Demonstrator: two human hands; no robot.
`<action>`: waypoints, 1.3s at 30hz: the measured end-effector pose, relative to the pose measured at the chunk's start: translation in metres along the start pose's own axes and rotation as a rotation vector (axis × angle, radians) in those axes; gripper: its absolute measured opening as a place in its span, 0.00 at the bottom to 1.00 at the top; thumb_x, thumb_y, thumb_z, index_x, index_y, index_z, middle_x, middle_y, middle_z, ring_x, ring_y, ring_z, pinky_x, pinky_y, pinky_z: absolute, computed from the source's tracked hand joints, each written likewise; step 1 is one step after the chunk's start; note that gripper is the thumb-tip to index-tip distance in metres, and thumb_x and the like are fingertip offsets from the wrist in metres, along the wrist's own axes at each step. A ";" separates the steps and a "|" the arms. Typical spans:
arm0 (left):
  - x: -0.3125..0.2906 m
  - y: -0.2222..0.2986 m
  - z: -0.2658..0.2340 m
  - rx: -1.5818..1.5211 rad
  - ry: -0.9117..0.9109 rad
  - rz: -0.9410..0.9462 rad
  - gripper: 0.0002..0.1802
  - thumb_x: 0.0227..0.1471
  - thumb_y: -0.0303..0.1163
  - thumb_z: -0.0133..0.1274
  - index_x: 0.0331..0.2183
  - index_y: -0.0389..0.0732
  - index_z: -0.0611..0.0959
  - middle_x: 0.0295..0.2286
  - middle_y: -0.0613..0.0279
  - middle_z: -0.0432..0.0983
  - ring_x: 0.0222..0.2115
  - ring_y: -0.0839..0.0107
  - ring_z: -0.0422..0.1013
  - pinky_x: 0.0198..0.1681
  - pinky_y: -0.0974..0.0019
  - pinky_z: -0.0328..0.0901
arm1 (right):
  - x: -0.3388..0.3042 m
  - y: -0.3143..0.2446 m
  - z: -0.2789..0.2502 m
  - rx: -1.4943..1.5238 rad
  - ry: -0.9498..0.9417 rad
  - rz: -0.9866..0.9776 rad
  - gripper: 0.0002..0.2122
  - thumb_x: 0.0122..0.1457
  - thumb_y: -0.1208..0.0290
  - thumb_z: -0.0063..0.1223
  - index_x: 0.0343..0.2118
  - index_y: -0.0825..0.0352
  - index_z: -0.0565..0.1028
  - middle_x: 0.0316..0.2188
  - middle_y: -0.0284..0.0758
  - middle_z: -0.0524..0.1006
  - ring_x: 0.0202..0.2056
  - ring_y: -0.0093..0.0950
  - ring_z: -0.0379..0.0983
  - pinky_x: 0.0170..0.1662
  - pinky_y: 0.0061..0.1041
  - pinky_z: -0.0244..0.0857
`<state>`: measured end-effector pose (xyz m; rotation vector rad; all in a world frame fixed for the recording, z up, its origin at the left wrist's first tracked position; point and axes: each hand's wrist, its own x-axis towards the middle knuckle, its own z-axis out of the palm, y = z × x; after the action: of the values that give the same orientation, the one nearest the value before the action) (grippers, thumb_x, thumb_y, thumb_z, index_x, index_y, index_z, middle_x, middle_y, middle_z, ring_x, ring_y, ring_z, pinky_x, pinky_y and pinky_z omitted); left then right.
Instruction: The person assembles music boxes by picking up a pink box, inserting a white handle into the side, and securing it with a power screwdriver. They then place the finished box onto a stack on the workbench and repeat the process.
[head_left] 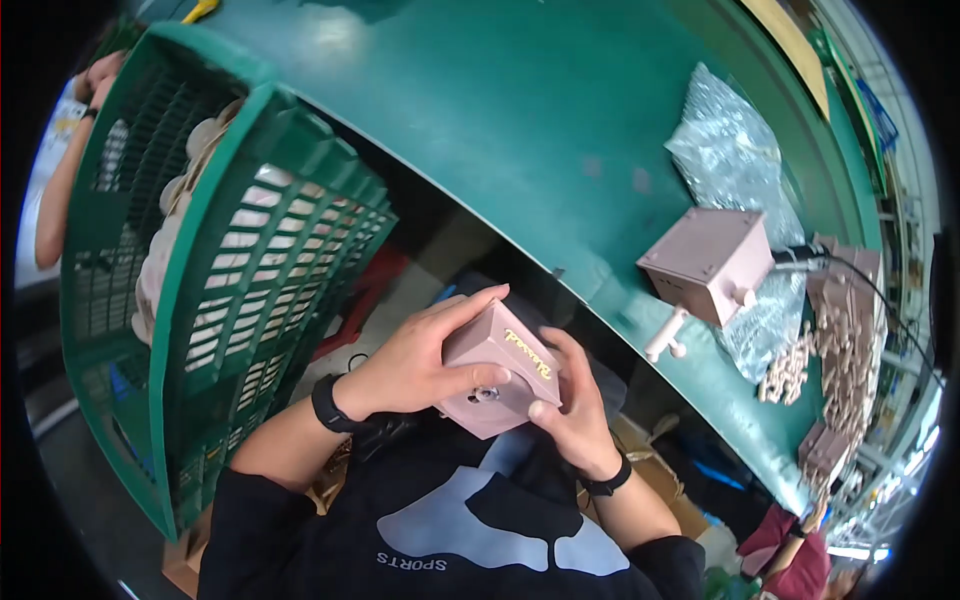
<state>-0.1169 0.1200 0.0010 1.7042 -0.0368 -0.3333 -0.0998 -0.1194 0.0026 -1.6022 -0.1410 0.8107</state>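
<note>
In front of the black shirt (300, 545) is the pink box (522, 392): L hand (425, 350) is clamped on its left side, R hand (580, 415) is clamped on its right side. On the green counter (450, 130) stands a 2nd pink box (708, 250) w/ knob (744, 297), nr plastic wrap (725, 145).

Held box (512, 398): one. Hands on it: two, left hand (415, 355) and right hand (585, 415). Wristbands (332, 404): two. Table (500, 130): one. Pink box standing on table edge side (706, 258): one; handle piece (667, 335) by it: one. Plastic sheet (725, 140): one. Green crate (170, 410): one. Pale round pieces (155, 275) inside: several, overlapping. Small pink parts (845, 370), far pile: too bunched to count. Co-workers (800, 560): at least two.
</note>
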 end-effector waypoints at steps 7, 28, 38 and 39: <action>0.050 -0.021 0.006 -0.123 -0.210 -0.171 0.35 0.59 0.39 0.56 0.62 0.34 0.64 0.48 0.55 0.73 0.49 0.70 0.68 0.54 0.66 0.62 | 0.005 0.010 -0.004 0.078 0.231 0.165 0.27 0.58 0.60 0.62 0.54 0.72 0.67 0.44 0.36 0.75 0.45 0.25 0.72 0.48 0.25 0.67; 0.092 -0.012 0.014 -0.311 -0.306 -0.455 0.22 0.60 0.43 0.55 0.48 0.36 0.77 0.36 0.63 0.76 0.35 0.78 0.70 0.39 0.70 0.67 | 0.003 0.008 -0.019 0.216 0.297 0.305 0.25 0.59 0.60 0.60 0.51 0.73 0.67 0.40 0.35 0.74 0.41 0.21 0.70 0.46 0.22 0.64; 0.096 -0.004 0.015 -0.385 -0.277 -0.515 0.19 0.61 0.40 0.53 0.45 0.35 0.78 0.33 0.64 0.76 0.31 0.79 0.69 0.36 0.70 0.66 | 0.005 0.001 -0.020 0.186 0.276 0.342 0.23 0.60 0.63 0.59 0.52 0.73 0.66 0.40 0.35 0.75 0.41 0.21 0.70 0.47 0.22 0.65; 0.096 -0.004 0.015 -0.387 -0.279 -0.519 0.19 0.61 0.40 0.53 0.45 0.35 0.78 0.33 0.64 0.76 0.31 0.79 0.69 0.36 0.70 0.66 | 0.005 0.002 -0.020 0.183 0.272 0.342 0.23 0.60 0.64 0.59 0.52 0.73 0.67 0.41 0.35 0.75 0.42 0.21 0.70 0.47 0.22 0.65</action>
<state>-0.0295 0.0853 -0.0237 1.2538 0.2546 -0.9035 -0.0851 -0.1337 -0.0014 -1.5647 0.4016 0.8289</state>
